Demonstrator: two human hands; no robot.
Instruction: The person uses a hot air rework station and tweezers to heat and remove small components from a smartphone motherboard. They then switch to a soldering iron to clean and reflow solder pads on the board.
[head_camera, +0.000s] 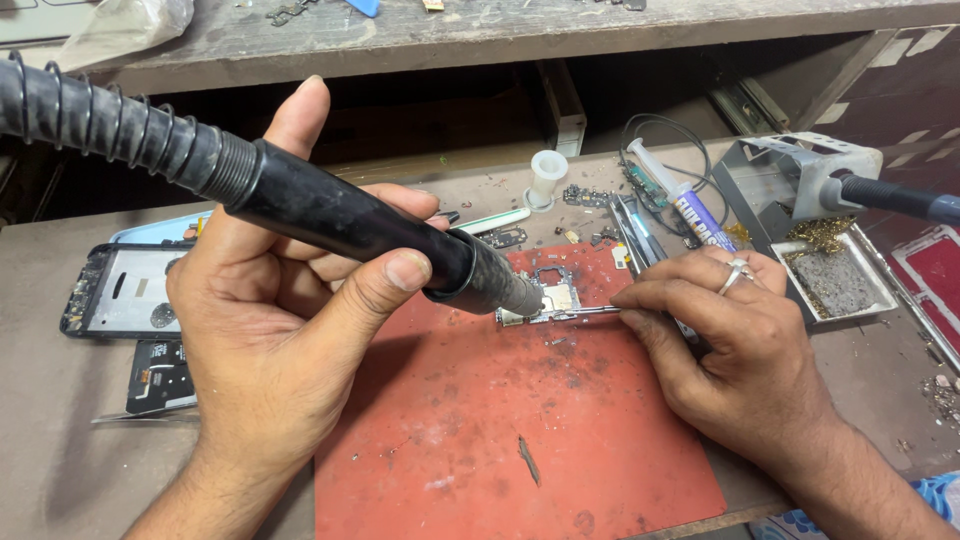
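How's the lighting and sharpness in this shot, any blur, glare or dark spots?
Head view: even, soft light on the red mat, with only a faint shadow under the left hand. The hot-air handle and right hand are sharp. The recess under the shelf is nearly black. Slight glare on the white syringe. Edges bend slightly.

hot-air wand (330, 215): black, tilted over board | circuit board (553, 297): small, flat on red mat | tweezers (590, 312): touching board

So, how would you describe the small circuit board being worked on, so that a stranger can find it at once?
Start from the red mat in the middle of the bench. At its upper edge lies the small circuit board, right under the black hot-air nozzle in the left hand. Tweezers from the right hand touch only this board.
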